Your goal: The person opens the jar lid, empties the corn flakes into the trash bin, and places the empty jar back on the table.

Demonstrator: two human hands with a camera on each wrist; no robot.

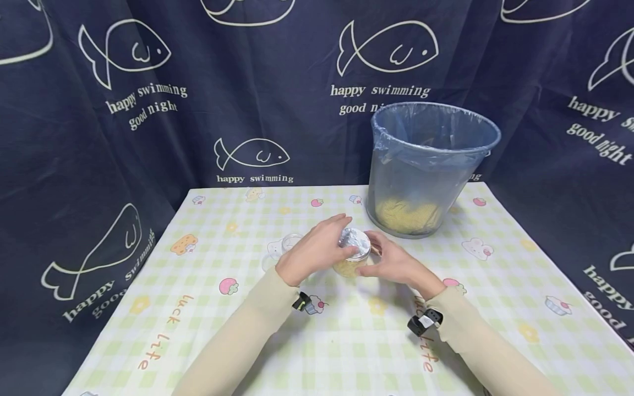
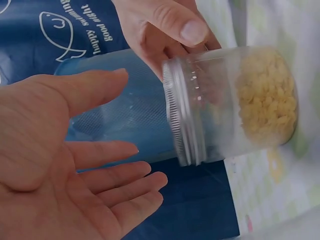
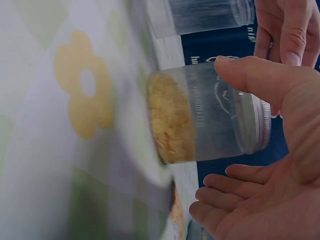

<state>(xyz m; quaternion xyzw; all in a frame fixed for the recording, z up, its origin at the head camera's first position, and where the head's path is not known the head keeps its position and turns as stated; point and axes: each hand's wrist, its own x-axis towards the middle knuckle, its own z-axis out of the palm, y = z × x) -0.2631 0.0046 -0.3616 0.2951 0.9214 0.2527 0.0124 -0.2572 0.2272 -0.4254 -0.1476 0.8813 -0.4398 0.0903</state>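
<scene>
the clear jar point(image 1: 350, 268), its lower part filled with yellow bits and its silver lid point(image 1: 355, 238) on, was upright between the two hands, above the checked tablecloth point(image 1: 327, 352). the left hand point(image 1: 317, 246) was spread beside the lid, fingers extended, holding nothing. the right hand point(image 1: 394, 261) was likewise open, loosely around the jar's other side without a grip; whether its thumb touched was unclear. another clear jar point(image 3: 205, 19) was beyond the left hand, and the lined bin point(image 1: 416, 181) stood behind the right.
</scene>
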